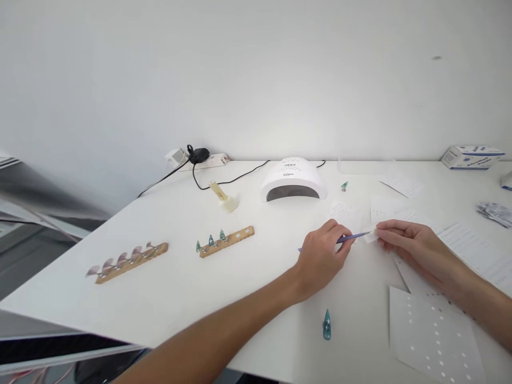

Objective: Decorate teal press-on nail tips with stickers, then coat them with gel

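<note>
My left hand [322, 253] is closed round a thin blue-purple tool [354, 236], like a fine brush or dotting pen; its kind is not clear. The tool's tip points right and meets a small white piece of paper [371, 237]. That piece is pinched between the thumb and fingers of my right hand [416, 245]. Nearer the table's front edge lies a teal pointed false nail [327, 325]. Another small green false nail [344, 186] stands beyond my hands, right of the lamp.
A white nail lamp [294, 181] stands at the back. Wooden strips, one with teal nails [230, 241] and one with pinkish nails [134, 264], lie at left. A brush-like item [224, 198], dotted sheets [436, 336], a box [472, 157] and a cable [240, 181] are around.
</note>
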`<state>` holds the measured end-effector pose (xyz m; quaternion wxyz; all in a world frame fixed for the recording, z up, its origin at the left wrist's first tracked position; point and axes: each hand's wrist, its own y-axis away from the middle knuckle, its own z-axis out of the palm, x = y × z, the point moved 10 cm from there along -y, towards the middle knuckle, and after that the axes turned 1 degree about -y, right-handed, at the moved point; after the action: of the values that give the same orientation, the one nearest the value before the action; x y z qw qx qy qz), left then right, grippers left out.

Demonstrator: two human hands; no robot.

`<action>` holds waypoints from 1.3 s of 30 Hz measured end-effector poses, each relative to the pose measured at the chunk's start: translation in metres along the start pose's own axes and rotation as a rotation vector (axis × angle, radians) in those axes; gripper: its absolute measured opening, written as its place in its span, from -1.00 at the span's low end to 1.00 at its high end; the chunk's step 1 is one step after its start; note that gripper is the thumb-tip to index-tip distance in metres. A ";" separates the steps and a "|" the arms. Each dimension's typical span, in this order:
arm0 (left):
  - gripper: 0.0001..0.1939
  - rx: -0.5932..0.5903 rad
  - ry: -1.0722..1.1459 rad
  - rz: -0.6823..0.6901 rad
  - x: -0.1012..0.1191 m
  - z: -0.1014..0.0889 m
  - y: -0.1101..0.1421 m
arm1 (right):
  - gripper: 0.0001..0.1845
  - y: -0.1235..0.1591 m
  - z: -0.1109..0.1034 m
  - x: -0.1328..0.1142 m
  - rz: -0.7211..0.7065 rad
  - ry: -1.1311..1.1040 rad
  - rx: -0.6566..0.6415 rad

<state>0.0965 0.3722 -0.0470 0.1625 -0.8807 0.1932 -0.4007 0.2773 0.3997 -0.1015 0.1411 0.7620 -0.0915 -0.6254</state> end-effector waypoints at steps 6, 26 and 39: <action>-0.90 -0.025 0.000 -0.020 -0.004 0.003 -0.002 | -0.61 0.005 0.010 -0.005 0.012 -0.085 -0.099; -0.87 -0.040 0.016 0.026 0.002 0.003 -0.001 | -0.68 0.004 0.011 -0.005 0.022 -0.097 -0.114; -0.86 -0.045 -0.046 0.093 0.005 0.007 0.002 | -0.89 0.009 0.008 -0.024 -0.133 0.191 -0.013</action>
<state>0.1040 0.3689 -0.0494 0.1655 -0.8833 0.2389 -0.3679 0.2650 0.3981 -0.0774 0.1122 0.8214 -0.0229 -0.5587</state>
